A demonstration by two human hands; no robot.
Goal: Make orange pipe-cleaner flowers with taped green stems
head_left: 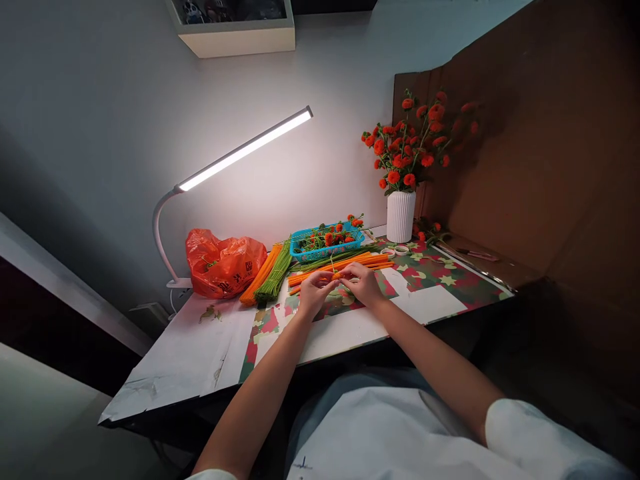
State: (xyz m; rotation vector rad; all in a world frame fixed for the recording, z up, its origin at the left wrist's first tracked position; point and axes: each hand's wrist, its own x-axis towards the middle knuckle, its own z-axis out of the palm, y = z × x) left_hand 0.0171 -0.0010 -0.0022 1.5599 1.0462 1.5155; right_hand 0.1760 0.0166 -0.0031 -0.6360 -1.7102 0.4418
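Observation:
My left hand and my right hand meet over the front part of the table. Their fingertips pinch a small orange pipe-cleaner flower from both sides. A thin pale-green stem stands up from it. How far the fingers wrap around the piece is hard to make out. Just behind my hands lies a bundle of orange pipe cleaners, with green pipe cleaners beyond it. Further back, a blue basket holds several finished orange flowers with green stems.
Left of the basket are upright-leaning green and orange bundles beside a red plastic bag. A lamp arches above. Tape rolls, a white vase of orange flowers and a cardboard panel stand right.

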